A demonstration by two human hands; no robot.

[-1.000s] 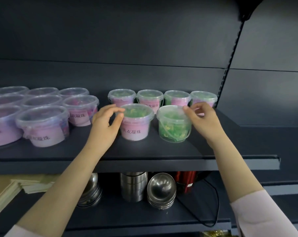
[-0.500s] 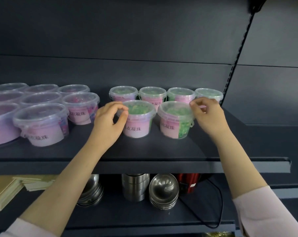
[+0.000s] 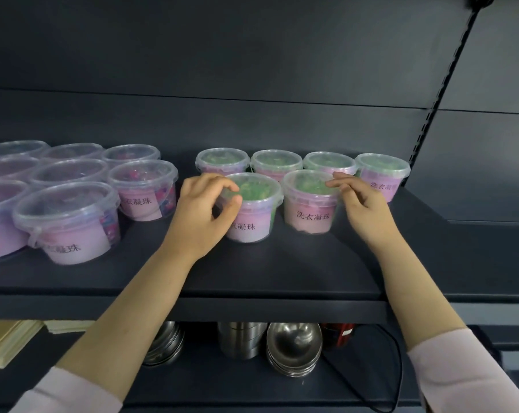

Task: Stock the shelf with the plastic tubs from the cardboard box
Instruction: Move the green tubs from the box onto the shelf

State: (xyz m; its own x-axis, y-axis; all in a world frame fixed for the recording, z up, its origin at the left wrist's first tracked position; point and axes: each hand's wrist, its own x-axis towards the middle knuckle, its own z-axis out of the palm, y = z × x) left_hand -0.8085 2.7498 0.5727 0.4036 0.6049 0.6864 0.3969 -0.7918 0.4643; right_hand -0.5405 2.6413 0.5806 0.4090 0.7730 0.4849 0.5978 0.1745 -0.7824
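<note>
Shelf point(image 3: 282, 272): dark and matte, carrying two groups of tubs, with its front edge running across the middle of the head view.
Front-left tub point(image 3: 253, 226): small and clear, with green beads under the lid and a pink printed label partly behind the hand; upright on the shelf ahead of the back row, just beside its right-hand neighbour.
Left hand point(image 3: 201, 216): wrapped round the left side of the front-left tub in a narrow grasp, fingers point(image 3: 222, 184) curled over the lid edge, thumb point(image 3: 234, 204) against the wall below the rim.
Front-right tub point(image 3: 312, 210): same kind, upright, with the label facing forward and fully legible; towards the right end of the shelf.
Right hand point(image 3: 365, 207): at the right rim of the front-right tub, pinching the lid edge between thumb and fingertips, other fingers loosely bent.
Back row of tubs point(image 3: 276, 163): four small green-filled ones side by side against the rear panel, rims almost touching; label showing on the rightmost only.
Larger purple tubs point(image 3: 70, 225): on the left, several rows deep, with clear lids; nearest one just beside the left hand.
Sleeves point(image 3: 461, 380): pale pink, pushed up both forearms.
Lower shelf point(image 3: 222, 383): stacked steel bowls point(image 3: 294, 347), a stack of steel cups point(image 3: 242, 341), a red object point(image 3: 338, 335) mostly hidden, a looping black cable point(image 3: 397, 368), cream boards point(image 3: 7, 341) at far left.
</note>
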